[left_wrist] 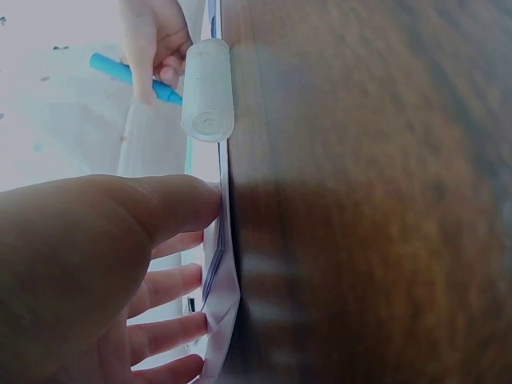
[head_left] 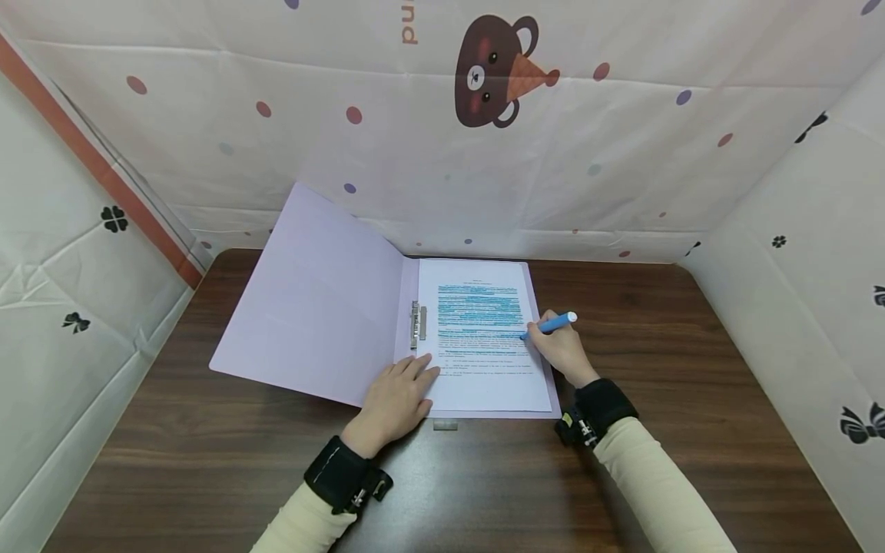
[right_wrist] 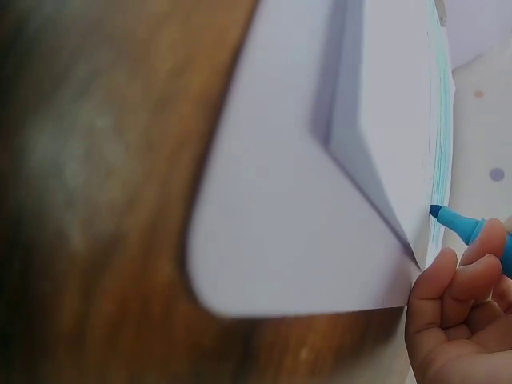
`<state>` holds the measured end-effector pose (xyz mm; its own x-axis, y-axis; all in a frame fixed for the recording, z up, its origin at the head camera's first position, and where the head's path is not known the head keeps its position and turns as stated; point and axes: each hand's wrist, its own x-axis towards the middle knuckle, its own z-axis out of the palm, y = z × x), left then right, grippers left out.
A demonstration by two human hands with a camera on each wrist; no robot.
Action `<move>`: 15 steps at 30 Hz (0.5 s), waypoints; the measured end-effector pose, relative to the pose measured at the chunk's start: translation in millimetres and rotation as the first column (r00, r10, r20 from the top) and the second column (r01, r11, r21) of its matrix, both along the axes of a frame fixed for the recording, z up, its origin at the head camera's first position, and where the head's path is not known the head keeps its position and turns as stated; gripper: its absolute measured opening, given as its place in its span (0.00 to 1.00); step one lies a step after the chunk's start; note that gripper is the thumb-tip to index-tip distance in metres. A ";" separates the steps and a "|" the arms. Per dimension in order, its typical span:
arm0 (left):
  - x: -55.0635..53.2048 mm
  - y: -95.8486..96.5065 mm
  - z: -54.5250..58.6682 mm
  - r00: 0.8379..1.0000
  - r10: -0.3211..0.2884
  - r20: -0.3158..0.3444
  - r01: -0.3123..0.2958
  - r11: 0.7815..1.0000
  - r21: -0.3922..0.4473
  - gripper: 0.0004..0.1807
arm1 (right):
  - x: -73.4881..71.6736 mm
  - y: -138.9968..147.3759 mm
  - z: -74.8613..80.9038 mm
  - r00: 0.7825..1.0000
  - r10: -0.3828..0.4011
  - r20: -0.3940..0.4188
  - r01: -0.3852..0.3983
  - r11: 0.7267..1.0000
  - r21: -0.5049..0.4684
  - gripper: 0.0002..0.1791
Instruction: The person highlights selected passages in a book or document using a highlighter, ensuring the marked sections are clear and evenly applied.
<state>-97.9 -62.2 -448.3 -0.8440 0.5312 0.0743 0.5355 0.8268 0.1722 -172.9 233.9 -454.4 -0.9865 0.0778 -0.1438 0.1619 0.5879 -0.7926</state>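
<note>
A lilac folder (head_left: 311,299) lies open, with a white printed sheet (head_left: 484,393) on its right side. Many of the sheet's lines are covered in blue-teal strokes. My right hand (head_left: 563,353) pinches a blue marker (head_left: 556,322), its dark tip (right_wrist: 435,211) at the right end of a text line in the head view. With fingers spread, my left hand (head_left: 396,399) rests across the folder's spine and the sheet's lower left edge. In the left wrist view, the left thumb and fingers (left_wrist: 164,336) lie along the folder's near edge.
A small translucent cylindrical piece (head_left: 445,425) lies on the brown wooden table (head_left: 470,491) by the folder's near edge. A metal clip (head_left: 415,324) sits at the folder's spine. Patterned cloth (head_left: 415,153) hangs behind the table and along both sides.
</note>
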 end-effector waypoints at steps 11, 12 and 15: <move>0.3 -0.3 0.1 1.000 0.001 -0.003 -0.001 1.000 -0.007 0.26 | -0.4 4.1 -1.5 1.000 -0.004 -0.001 0.004 1.000 -0.010 0.16; 0.3 -0.4 0.1 1.000 0.001 -0.004 -0.001 1.000 -0.006 0.26 | -0.4 4.2 -1.4 1.000 -0.004 0.002 0.004 1.000 -0.011 0.16; 0.2 -0.2 -0.2 1.000 0.002 -0.005 -0.002 1.000 -0.002 0.26 | 0.1 3.9 -0.4 1.000 -0.001 0.002 0.001 1.000 -0.011 0.16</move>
